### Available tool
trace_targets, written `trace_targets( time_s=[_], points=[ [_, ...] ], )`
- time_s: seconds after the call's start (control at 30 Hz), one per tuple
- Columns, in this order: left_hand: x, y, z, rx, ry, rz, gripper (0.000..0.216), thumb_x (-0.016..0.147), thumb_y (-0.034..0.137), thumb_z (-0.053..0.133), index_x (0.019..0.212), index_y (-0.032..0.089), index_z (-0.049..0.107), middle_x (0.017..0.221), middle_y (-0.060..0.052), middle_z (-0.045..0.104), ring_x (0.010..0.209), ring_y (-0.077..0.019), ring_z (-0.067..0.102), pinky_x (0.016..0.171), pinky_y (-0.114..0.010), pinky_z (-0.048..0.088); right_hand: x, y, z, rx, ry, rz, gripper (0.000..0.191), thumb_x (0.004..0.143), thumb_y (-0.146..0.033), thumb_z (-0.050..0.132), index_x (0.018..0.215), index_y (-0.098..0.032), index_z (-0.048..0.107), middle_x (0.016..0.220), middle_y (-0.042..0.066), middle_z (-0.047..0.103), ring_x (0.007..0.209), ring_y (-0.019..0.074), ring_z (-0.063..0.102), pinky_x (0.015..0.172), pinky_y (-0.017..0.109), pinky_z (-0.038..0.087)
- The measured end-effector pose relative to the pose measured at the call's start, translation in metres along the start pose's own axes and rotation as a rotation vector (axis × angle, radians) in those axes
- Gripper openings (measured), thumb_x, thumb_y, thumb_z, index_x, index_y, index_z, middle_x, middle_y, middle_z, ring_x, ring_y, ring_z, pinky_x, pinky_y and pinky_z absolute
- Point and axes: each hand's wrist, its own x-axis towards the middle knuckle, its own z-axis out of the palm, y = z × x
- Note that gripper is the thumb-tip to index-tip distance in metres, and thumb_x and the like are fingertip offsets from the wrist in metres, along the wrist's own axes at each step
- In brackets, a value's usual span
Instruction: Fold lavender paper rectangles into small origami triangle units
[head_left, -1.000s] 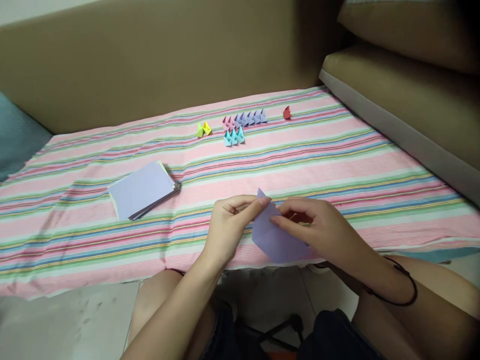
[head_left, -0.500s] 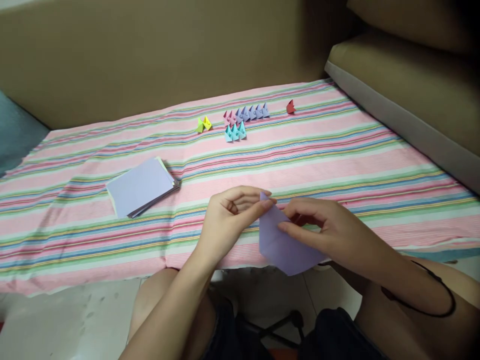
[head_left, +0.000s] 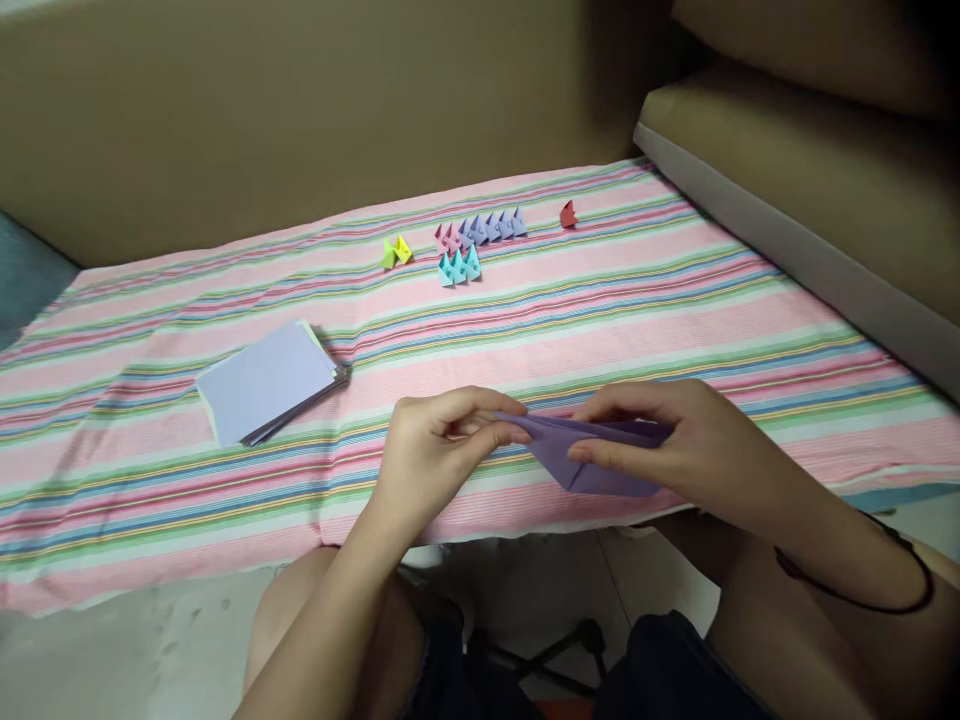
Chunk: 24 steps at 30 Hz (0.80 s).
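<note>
A lilac sheet of paper [head_left: 592, 458], folded over on itself, is held just above the near edge of the striped cloth [head_left: 675, 300]. My left hand [head_left: 431, 455] pinches its left tip with thumb and fingers. At the paper's right end my right hand [head_left: 675, 445] grips the fold, fingers over the top and thumb beneath. A black band circles my right wrist.
A stack of lilac sheets [head_left: 262, 383] lies to the left on the cloth. Small folded paper pieces stand at the back: yellow-green [head_left: 395, 252], pink and lilac [head_left: 480, 230], turquoise [head_left: 458, 266], one red [head_left: 568, 214]. Brown cushions [head_left: 810, 170] rise behind and at right.
The lilac sheet, first held up facing me, has been folded down into a flatter, narrower shape. Both hands kept their hold and the right one moved a little right.
</note>
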Motion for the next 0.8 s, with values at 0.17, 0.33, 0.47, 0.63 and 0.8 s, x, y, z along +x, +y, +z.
trace_targets(
  time_s=[0.17, 0.33, 0.47, 0.63, 0.8],
  points=[
    [0.0008, 0.0002, 0.0012, -0.039, -0.042, -0.02, 0.013, 0.069, 0.013, 0.075, 0.078, 0.022, 0.074, 0.068, 0.003, 0.075, 0.064, -0.0131, 0.071, 0.059, -0.014, 0.055, 0.0002, 0.0005, 0.0006, 0.068, -0.023, 0.051, 0.017, 0.077, -0.039, 0.066, 0.076, -0.024, 0.073, 0.08, 0.0, 0.072, 0.073, 0.0191, 0.065, 0.061, 0.028, 0.045],
    [0.0018, -0.0007, 0.0019, -0.109, -0.066, -0.076, 0.015, 0.066, 0.012, 0.077, 0.077, 0.022, 0.075, 0.067, 0.001, 0.074, 0.065, -0.0144, 0.072, 0.061, -0.014, 0.056, 0.0019, 0.0049, -0.0028, 0.195, -0.09, 0.086, 0.014, 0.075, -0.037, 0.068, 0.075, -0.025, 0.075, 0.089, 0.001, 0.074, 0.08, 0.0215, 0.067, 0.063, 0.028, 0.048],
    [0.0006, -0.0019, 0.0015, -0.13, -0.073, -0.105, 0.014, 0.066, 0.012, 0.077, 0.077, 0.02, 0.075, 0.065, -0.001, 0.074, 0.064, -0.0154, 0.071, 0.06, -0.015, 0.056, 0.0036, 0.0066, -0.0033, 0.23, -0.114, 0.07, 0.013, 0.075, -0.037, 0.068, 0.074, -0.026, 0.075, 0.083, 0.0, 0.074, 0.073, 0.0211, 0.067, 0.057, 0.028, 0.047],
    [-0.0008, -0.0018, 0.0026, -0.194, -0.086, -0.134, 0.026, 0.066, 0.015, 0.078, 0.091, 0.021, 0.073, 0.068, -0.001, 0.073, 0.065, -0.0159, 0.071, 0.061, -0.018, 0.057, 0.0048, 0.0082, -0.0034, 0.224, -0.118, 0.066, 0.013, 0.074, -0.037, 0.068, 0.074, -0.027, 0.076, 0.081, 0.0, 0.074, 0.069, 0.0205, 0.066, 0.053, 0.029, 0.046],
    [-0.0008, -0.0027, 0.0078, -0.199, -0.092, -0.208, 0.024, 0.064, 0.019, 0.079, 0.087, 0.02, 0.073, 0.065, -0.001, 0.072, 0.062, -0.0146, 0.07, 0.059, -0.018, 0.056, 0.0049, 0.0083, -0.0039, 0.197, -0.125, 0.062, 0.012, 0.075, -0.036, 0.068, 0.076, -0.027, 0.076, 0.082, 0.0, 0.074, 0.072, 0.0201, 0.067, 0.055, 0.028, 0.046]
  ],
)
